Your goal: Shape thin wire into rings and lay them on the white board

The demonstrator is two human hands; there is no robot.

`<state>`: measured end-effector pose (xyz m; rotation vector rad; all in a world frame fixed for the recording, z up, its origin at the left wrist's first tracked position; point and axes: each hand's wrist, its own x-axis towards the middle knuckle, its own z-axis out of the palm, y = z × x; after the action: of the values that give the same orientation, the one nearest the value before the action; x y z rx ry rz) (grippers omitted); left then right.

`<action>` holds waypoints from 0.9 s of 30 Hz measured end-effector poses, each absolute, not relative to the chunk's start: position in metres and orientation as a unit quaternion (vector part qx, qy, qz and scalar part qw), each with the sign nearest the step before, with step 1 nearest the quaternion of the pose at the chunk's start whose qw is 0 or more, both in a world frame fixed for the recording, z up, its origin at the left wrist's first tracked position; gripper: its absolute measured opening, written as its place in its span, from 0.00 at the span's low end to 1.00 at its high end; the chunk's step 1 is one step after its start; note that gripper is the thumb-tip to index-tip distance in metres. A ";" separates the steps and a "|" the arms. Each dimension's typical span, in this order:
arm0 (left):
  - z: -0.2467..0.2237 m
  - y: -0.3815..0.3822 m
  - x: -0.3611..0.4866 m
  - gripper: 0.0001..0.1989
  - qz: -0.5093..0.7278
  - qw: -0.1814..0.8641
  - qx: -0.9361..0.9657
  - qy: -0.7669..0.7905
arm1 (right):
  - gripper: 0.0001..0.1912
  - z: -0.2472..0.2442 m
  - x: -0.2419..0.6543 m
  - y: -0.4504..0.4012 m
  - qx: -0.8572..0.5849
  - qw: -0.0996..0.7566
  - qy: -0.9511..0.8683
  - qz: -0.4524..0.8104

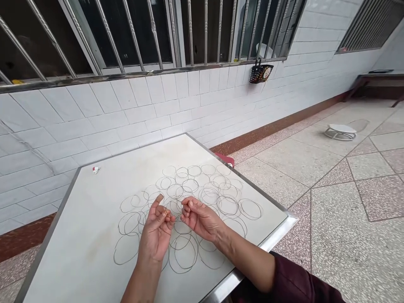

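maroon sleeve (296, 280) and a spread of thin wire rings (261, 209)

maroon cloth ends at my forearm, which crosses the steel edge (252, 256) of a white table top (78, 235). my left hand (154, 229) lies palm up with its fingers curled in, and my right hand (200, 219) curls toward it from the side. both are narrow and nearly fingertip to fingertip, but i cannot tell whether they pinch anything fine. the wire rings lie flat under and beyond my hands, overlapping in a loose cluster. they look light and springy, and likely to snag one another, so i'd lift one by its rim with my fingertips, where it lies clear of the others. a small white scrap (96, 169) sits near the far table edge, and a red object (224, 159) peeks out past the far corner. beyond are a white tiled wall (126, 113), a hanging black basket (261, 73) and a white round stand (340, 132) on the terrazzo floor (328, 235).
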<state>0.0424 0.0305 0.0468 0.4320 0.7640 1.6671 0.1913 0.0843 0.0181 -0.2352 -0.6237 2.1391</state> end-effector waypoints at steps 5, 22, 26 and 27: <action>0.037 0.030 0.041 0.27 0.716 0.589 0.163 0.337 | 0.15 0.013 0.195 0.086 -0.103 0.395 -0.243 0.880; 0.026 0.021 0.038 0.30 0.677 0.614 0.196 0.355 | 0.15 0.003 0.199 0.090 -0.120 0.332 -0.212 0.911; 0.023 0.019 0.037 0.29 0.652 0.633 0.214 0.359 | 0.16 0.003 0.203 0.091 -0.090 0.299 -0.193 0.930; 0.023 0.019 0.037 0.29 0.648 0.635 0.217 0.360 | 0.16 0.003 0.204 0.092 -0.087 0.296 -0.190 0.932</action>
<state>0.0367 0.0190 0.0229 0.4969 0.8220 1.4805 0.2036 0.0916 0.0027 -0.2310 -0.5058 2.4793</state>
